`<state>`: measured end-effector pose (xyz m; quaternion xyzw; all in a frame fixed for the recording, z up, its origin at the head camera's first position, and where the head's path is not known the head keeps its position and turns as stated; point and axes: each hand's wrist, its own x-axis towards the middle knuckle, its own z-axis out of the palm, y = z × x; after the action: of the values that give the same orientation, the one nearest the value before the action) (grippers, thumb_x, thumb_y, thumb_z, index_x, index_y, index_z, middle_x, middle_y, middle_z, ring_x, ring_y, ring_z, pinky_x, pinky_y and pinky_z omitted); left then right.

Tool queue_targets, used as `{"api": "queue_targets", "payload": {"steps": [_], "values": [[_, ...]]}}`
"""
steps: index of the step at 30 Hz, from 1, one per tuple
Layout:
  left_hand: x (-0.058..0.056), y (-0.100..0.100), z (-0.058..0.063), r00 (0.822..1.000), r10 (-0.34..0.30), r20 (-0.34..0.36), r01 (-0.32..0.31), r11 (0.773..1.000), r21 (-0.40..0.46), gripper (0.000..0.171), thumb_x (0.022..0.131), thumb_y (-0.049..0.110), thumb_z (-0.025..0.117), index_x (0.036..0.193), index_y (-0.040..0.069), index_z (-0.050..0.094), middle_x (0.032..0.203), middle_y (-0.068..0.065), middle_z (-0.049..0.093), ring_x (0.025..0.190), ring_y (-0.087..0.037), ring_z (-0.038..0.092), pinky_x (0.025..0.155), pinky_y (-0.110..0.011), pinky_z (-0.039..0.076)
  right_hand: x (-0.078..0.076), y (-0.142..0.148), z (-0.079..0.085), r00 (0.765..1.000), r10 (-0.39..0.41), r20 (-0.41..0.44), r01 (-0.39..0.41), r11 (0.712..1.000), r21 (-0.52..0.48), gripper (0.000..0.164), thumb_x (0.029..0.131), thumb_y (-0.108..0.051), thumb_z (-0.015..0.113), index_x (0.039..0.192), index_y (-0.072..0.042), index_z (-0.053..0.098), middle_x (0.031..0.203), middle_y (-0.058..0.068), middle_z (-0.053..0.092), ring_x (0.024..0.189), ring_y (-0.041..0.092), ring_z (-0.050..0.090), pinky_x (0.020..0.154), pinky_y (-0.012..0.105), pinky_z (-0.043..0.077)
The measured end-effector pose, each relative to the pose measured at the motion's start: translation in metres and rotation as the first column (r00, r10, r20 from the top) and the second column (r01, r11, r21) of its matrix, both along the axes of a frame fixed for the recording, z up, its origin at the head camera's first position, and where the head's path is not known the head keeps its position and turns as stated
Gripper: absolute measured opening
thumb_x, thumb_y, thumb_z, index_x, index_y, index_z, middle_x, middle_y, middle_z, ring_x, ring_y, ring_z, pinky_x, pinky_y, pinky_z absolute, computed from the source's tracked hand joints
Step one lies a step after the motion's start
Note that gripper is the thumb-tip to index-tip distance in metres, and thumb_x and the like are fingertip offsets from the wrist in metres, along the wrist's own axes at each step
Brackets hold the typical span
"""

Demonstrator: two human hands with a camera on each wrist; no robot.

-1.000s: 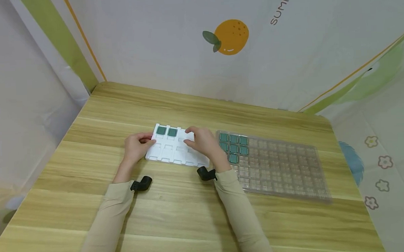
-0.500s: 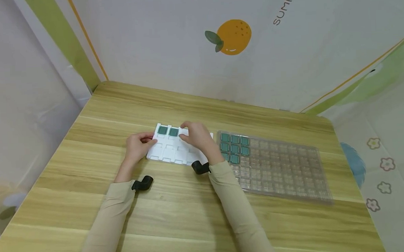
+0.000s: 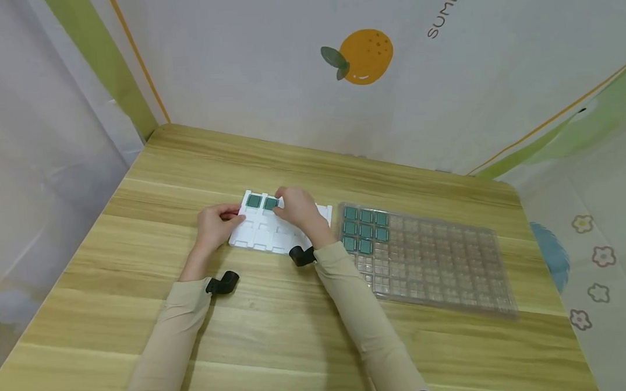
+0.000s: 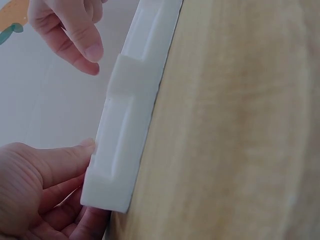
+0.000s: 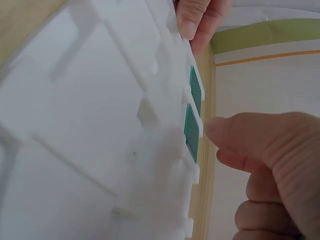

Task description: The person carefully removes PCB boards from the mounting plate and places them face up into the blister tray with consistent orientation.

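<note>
A white compartment tray (image 3: 252, 236) lies on the table, its left edge pinched between the thumb and fingers of my left hand (image 3: 213, 228). Two flat green squares, like chips, sit in its back row: one at the left corner (image 3: 254, 201) and a second square (image 3: 271, 204) beside it. Over the tray, my right hand (image 3: 299, 209) has thumb and forefinger extended close by the second square (image 5: 191, 132), a gap between them. Its other fingers are curled. Nothing shows between those fingertips in the left wrist view, where the right hand (image 4: 75, 32) hovers above the tray edge.
Right of the white tray lies a larger clear plastic tray (image 3: 452, 265) with many pockets; several green squares (image 3: 366, 231) fill its back left pockets. The wooden table (image 3: 267, 349) ends at a printed curtain (image 3: 266, 92) behind. Black wrist cameras (image 3: 223, 283) sit on both cuffs.
My right hand has moved left over the white tray, from the third back-row pocket to the second green square. My left hand keeps its grip on the tray edge.
</note>
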<state>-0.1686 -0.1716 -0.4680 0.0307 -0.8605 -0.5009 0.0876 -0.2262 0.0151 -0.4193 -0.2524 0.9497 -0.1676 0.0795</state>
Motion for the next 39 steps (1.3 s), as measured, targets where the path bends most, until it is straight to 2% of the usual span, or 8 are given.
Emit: {"api": "queue_targets", "payload": {"steps": [5, 7, 11, 14, 23, 29, 35, 39], "values": [[-0.001, 0.001, 0.002, 1.0, -0.005, 0.001, 0.005, 1.0, 0.013, 0.023, 0.082, -0.002, 0.068, 0.102, -0.012, 0.067, 0.09, -0.026, 0.068, 0.077, -0.029, 0.063, 0.057, -0.009, 0.041, -0.003, -0.003, -0.001, 1.0, -0.005, 0.02, 0.004, 1.0, 0.023, 0.03, 0.088, -0.019, 0.067, 0.113, -0.003, 0.066, 0.094, 0.009, 0.07, 0.073, 0.018, 0.06, 0.079, 0.03, 0.049], [-0.002, 0.001, 0.002, 1.0, -0.008, -0.006, 0.008, 1.0, 0.015, 0.023, 0.081, -0.002, 0.068, 0.102, -0.012, 0.067, 0.09, -0.026, 0.067, 0.075, -0.025, 0.062, 0.057, -0.009, 0.041, -0.004, -0.004, -0.002, 1.0, -0.007, 0.017, 0.006, 0.999, 0.032, 0.03, 0.087, -0.019, 0.067, 0.112, -0.003, 0.066, 0.103, 0.008, 0.069, 0.082, 0.018, 0.063, 0.081, 0.03, 0.049], [-0.002, 0.001, 0.002, 1.0, -0.005, -0.006, 0.006, 1.0, 0.018, 0.022, 0.081, -0.003, 0.068, 0.102, -0.012, 0.067, 0.091, -0.027, 0.067, 0.075, -0.026, 0.063, 0.057, -0.008, 0.04, -0.006, -0.006, -0.004, 1.0, -0.021, 0.022, 0.02, 0.998, 0.056, 0.03, 0.087, -0.02, 0.067, 0.112, -0.003, 0.066, 0.112, 0.008, 0.067, 0.096, 0.021, 0.063, 0.083, 0.031, 0.049], [-0.002, 0.001, 0.001, 1.0, -0.001, -0.004, 0.001, 1.0, 0.021, 0.022, 0.081, -0.003, 0.068, 0.101, -0.012, 0.067, 0.091, -0.027, 0.067, 0.077, -0.03, 0.063, 0.057, -0.008, 0.04, -0.006, -0.009, -0.004, 0.999, -0.034, 0.021, 0.033, 0.997, 0.072, 0.03, 0.088, -0.021, 0.067, 0.112, -0.004, 0.067, 0.113, 0.007, 0.067, 0.1, 0.021, 0.062, 0.083, 0.031, 0.049], [-0.001, 0.0, 0.002, 1.0, 0.001, -0.01, -0.001, 1.0, 0.026, 0.022, 0.081, -0.003, 0.069, 0.101, -0.012, 0.067, 0.089, -0.027, 0.067, 0.071, -0.018, 0.061, 0.056, -0.009, 0.041, -0.007, -0.014, -0.006, 0.998, -0.062, 0.02, 0.06, 0.992, 0.111, 0.028, 0.087, -0.017, 0.064, 0.112, -0.004, 0.067, 0.113, 0.007, 0.066, 0.101, 0.02, 0.062, 0.085, 0.031, 0.049], [0.0, 0.0, 0.001, 1.0, 0.007, 0.0, -0.007, 1.0, 0.023, 0.022, 0.081, -0.003, 0.069, 0.101, -0.012, 0.067, 0.089, -0.027, 0.067, 0.072, -0.019, 0.062, 0.057, -0.009, 0.041, -0.006, -0.017, -0.006, 0.997, -0.074, 0.032, 0.069, 0.991, 0.116, 0.025, 0.086, -0.016, 0.064, 0.108, -0.004, 0.068, 0.108, 0.006, 0.067, 0.088, 0.017, 0.061, 0.079, 0.03, 0.05], [0.0, -0.001, 0.001, 1.0, 0.007, 0.011, -0.007, 1.0, 0.022, 0.023, 0.081, -0.003, 0.068, 0.101, -0.012, 0.067, 0.089, -0.027, 0.067, 0.072, -0.018, 0.061, 0.056, -0.009, 0.041, -0.004, -0.015, -0.005, 0.996, -0.082, 0.043, 0.078, 0.993, 0.09, 0.027, 0.086, -0.016, 0.064, 0.11, -0.004, 0.067, 0.111, 0.007, 0.067, 0.091, 0.017, 0.062, 0.081, 0.03, 0.049], [0.001, -0.001, 0.001, 1.0, 0.005, 0.021, -0.005, 1.0, 0.016, 0.023, 0.081, -0.002, 0.068, 0.102, -0.012, 0.067, 0.089, -0.026, 0.067, 0.07, -0.013, 0.059, 0.056, -0.009, 0.041, -0.002, -0.012, -0.004, 0.995, -0.084, 0.054, 0.081, 0.995, 0.058, 0.028, 0.086, -0.014, 0.064, 0.112, -0.003, 0.067, 0.113, 0.008, 0.066, 0.09, 0.017, 0.061, 0.079, 0.03, 0.05]]}}
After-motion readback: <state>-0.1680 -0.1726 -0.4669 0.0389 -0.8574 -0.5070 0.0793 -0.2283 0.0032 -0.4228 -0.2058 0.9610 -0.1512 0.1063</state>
